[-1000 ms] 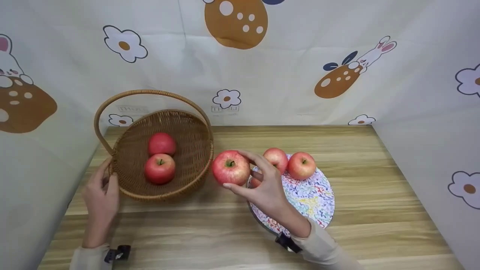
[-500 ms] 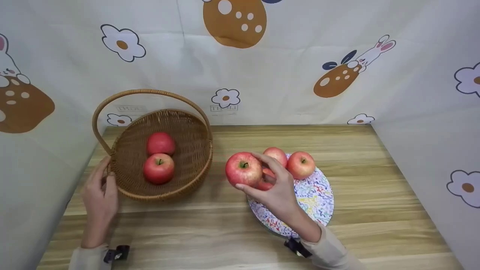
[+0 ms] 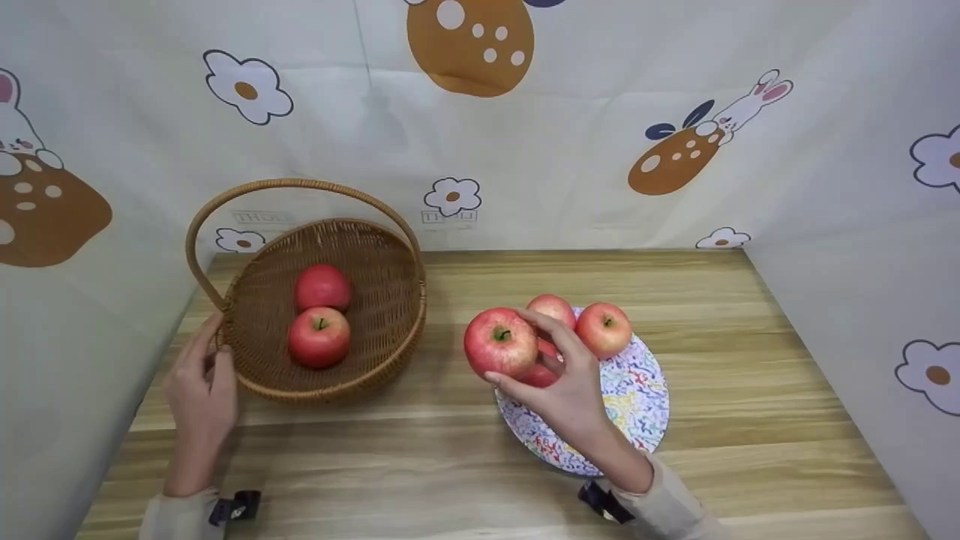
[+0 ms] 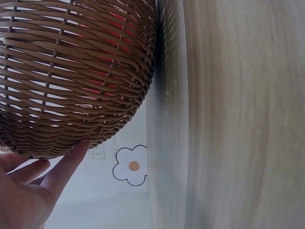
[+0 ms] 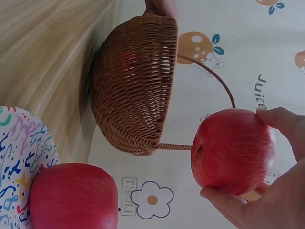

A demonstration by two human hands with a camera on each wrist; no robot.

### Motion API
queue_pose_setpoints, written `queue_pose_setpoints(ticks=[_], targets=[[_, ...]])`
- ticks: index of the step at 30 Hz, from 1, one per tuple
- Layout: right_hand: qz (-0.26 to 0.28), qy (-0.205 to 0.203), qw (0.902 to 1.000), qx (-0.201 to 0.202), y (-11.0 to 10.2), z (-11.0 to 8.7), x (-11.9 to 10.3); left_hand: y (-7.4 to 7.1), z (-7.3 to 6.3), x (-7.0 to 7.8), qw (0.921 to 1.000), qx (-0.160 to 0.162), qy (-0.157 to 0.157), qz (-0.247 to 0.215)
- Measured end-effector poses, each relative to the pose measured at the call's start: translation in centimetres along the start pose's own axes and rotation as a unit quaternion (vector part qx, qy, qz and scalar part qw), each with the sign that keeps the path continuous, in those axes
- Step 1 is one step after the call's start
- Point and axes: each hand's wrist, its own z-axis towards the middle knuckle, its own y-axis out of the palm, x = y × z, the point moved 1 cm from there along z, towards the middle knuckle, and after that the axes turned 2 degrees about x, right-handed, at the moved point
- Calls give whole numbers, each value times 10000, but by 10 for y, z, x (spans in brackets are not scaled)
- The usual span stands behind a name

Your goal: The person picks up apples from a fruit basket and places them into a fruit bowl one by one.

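- Right hand [image 3: 576, 394] pinches an apple [image 3: 499, 345] between thumb and fingers, stem showing, held above the ten o'clock edge of the patterned plate [image 3: 637, 409].
- Left hand [image 3: 202, 397] grips the rim of the wicker basket [image 3: 384, 292] between eight and nine o'clock, thumb against the weave.
- Two apples [image 3: 319, 341] lie in the basket, close together, one at twelve o'clock from the other.
- Three apples [image 3: 604, 331] sit on the plate: at eleven, just past twelve, and, partly hidden by the right hand, ten o'clock.
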Motion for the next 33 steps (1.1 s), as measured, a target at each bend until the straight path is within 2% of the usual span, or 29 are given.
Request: queue_pose_setpoints(ticks=[11, 18, 27, 33], targets=[[-67, 261, 9996, -17, -12, -5, 5, 1, -1, 0, 10000, 68, -50, -17], [-162, 413, 9990, 24, -21, -7, 8, 1, 0, -2, 9999, -24, -144, -58], [-241, 527, 9983, 116, -35, -12, 14, 1, -1, -2, 9999, 130, 28, -54], [-270, 553, 9980, 174, -42, -14, 18, 1, 0, 0, 9999, 90, -55, 24]])
